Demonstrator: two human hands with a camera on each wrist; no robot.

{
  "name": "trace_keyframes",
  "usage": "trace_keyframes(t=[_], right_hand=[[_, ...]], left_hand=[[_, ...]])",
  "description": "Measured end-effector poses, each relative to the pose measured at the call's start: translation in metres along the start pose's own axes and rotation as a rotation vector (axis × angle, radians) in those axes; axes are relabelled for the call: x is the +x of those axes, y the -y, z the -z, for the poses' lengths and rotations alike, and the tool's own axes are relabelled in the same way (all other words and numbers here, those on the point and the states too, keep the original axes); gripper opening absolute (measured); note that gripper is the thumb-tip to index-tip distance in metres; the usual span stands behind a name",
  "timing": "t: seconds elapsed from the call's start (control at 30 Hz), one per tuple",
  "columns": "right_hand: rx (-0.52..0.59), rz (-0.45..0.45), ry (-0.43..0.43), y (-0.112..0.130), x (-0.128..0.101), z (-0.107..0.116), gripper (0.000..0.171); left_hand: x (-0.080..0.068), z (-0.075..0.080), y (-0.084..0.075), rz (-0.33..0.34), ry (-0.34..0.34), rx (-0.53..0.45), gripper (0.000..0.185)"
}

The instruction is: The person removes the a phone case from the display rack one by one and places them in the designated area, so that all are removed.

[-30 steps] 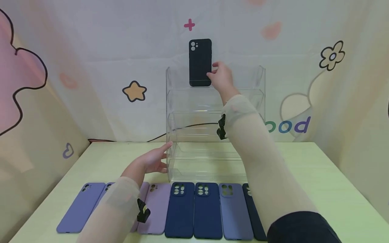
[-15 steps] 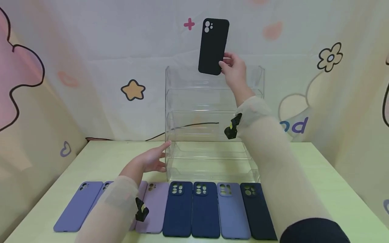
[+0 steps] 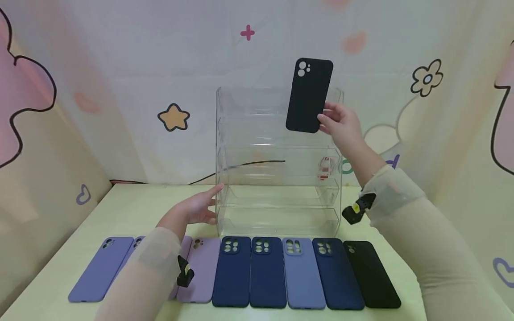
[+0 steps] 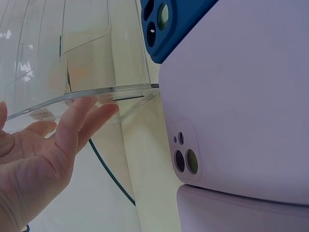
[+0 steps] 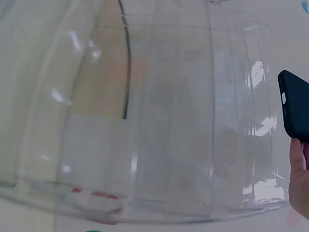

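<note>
before clear rack [image 3: 277, 133], right hand [image 3: 341, 125] pinches black case [image 3: 309, 94]

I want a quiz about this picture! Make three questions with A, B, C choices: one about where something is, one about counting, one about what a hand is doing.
1. Where is the black phone case that the right hand holds?
A. in the air in front of the clear rack
B. flat on the table
C. under the rack

2. How many phone cases lie in the row on the table?
A. three
B. five
C. eight

3. What is the left hand doing?
A. pinching a purple case
B. touching the rack's side with straight fingers
C. making a fist

Answers: 1 A, the case is held up off the table; 2 C, eight lie side by side; 3 B, the fingers lie against the rack's edge.
</note>
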State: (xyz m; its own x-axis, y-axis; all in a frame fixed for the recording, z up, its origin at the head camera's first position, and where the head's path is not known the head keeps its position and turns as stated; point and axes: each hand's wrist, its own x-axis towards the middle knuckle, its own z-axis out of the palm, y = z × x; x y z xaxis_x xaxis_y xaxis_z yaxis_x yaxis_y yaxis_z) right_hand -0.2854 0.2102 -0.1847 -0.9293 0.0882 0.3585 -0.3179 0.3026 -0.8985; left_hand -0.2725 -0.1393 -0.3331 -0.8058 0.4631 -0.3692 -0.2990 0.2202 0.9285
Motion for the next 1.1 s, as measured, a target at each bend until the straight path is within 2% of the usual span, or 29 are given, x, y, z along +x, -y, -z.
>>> trace_keyframes(t=[0.2,0.37,0.63,0.73,0.83,0.9,1.03,1.1], right_hand=[[-0.072,-0.029,0.052,-0.023,-0.040,0.025,0.046],[-0.098,-0.034,0.084,-0.044,-0.069,0.044,0.048],[-0.092,-0.047,0.108,-0.069,-0.112,0.078,0.056],[-0.058,-0.033,0.118,-0.078,-0.127,0.093,0.049],[0.031,-0.020,0.137,-0.091,-0.141,0.107,0.029],[0.085,-0.022,0.161,-0.102,-0.152,0.118,0.025],[0.034,-0.071,0.226,-0.123,-0.175,0.146,0.030],[-0.053,-0.111,0.259,-0.131,-0.184,0.162,0.027]], left_hand=[[0.007,-0.003,-0.002,0.003,0.008,0.024,0.072],[0.012,-0.006,-0.001,-0.006,0.012,0.006,0.073],[0.013,-0.004,-0.005,-0.006,-0.001,0.015,0.074],[0.013,-0.003,-0.007,-0.004,-0.003,0.010,0.076],[0.012,-0.001,-0.005,0.001,-0.011,0.016,0.077],[0.012,-0.001,-0.003,0.004,-0.016,0.012,0.077],[0.011,-0.002,-0.003,0.000,0.006,0.014,0.076],[0.011,-0.003,-0.005,-0.007,0.012,0.018,0.076]])
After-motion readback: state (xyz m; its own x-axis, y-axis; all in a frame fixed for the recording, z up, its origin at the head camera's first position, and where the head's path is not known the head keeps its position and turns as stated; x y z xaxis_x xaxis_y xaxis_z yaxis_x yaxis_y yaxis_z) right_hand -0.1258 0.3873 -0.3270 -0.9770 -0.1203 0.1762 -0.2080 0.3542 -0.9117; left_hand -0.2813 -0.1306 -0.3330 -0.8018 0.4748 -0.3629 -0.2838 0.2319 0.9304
